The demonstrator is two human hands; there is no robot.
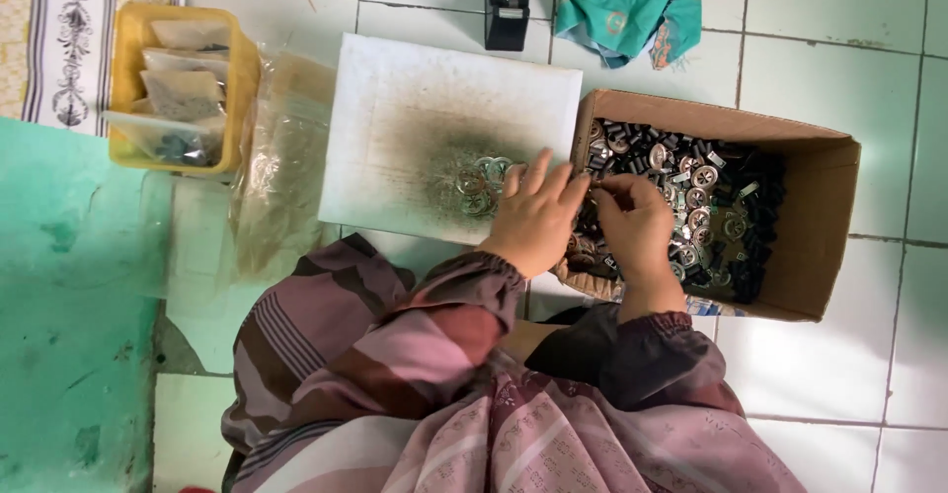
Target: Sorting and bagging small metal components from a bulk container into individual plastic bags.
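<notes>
Both the left hand [534, 219] and the right hand [633, 225] pinch, fingertips nearly closed, one small metal part [595, 185] between them above the cardboard box [825, 227] edge; it seems light, stiff, slippery, best gripped by its rim.

Board [395, 108] left of parts box [825, 227]

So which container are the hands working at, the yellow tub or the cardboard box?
The cardboard box, right of the white board. Both hands, left and right, meet at its near edge over small metal parts; the yellow tub holds bags.
</notes>
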